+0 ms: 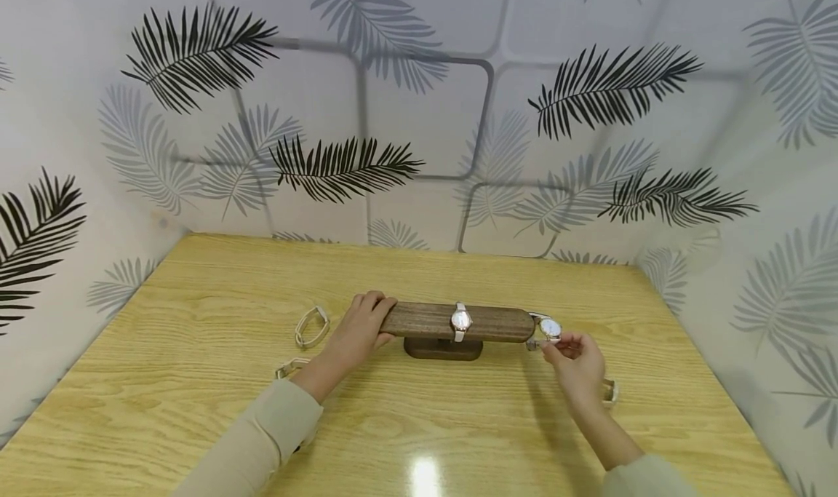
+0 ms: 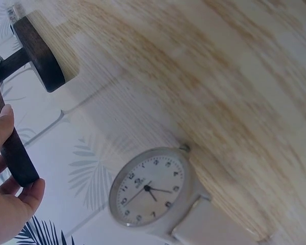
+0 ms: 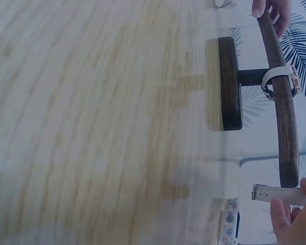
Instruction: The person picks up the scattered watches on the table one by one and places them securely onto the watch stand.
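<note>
My left hand grips the left end of a dark wooden watch stand, thumb on one side and fingers on the other. A wristwatch with a white strap is fastened round the middle of its bar. At the bar's right end, my right hand pinches a second wristwatch with a round white dial. Its pale strap stretches past the bar's tip in the right wrist view, the holed end free. Part of that strap is hidden behind the bar in the head view.
Left of the stand lie a looped pale watch and another watch beside my left wrist. A further watch lies partly behind my right hand. A leaf-patterned wall covering rises along the back edge of the wooden table.
</note>
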The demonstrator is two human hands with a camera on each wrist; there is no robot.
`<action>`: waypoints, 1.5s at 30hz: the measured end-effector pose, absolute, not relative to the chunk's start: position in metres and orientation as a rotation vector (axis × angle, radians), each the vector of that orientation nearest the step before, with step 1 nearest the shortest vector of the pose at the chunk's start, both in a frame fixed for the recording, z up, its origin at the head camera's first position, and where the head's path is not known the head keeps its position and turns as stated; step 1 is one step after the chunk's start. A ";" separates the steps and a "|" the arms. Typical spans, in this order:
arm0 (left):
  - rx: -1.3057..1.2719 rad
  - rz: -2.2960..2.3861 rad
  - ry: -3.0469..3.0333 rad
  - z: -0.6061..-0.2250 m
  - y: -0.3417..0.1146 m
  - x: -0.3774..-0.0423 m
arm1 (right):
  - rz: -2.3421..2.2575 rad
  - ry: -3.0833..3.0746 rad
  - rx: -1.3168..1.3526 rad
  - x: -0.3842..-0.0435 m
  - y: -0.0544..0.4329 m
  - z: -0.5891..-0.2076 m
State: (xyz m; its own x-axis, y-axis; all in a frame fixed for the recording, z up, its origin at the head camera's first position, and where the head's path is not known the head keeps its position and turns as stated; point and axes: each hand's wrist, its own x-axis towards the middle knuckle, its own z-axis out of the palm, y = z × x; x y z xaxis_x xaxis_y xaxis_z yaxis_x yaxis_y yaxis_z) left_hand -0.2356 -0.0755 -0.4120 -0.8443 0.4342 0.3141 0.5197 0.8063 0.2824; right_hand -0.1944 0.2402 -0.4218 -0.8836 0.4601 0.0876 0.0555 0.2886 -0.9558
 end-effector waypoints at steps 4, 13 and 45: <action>-0.742 -0.542 -2.760 -0.412 -0.076 -0.236 | 1.541 -2.238 -0.451 -0.198 0.236 -0.423; -0.745 -0.512 -2.763 -0.415 -0.076 -0.236 | 1.354 -2.291 -0.292 -0.201 0.226 -0.427; -0.764 -0.530 -2.756 -0.411 -0.076 -0.237 | 1.010 -2.733 0.354 -0.215 0.255 -0.403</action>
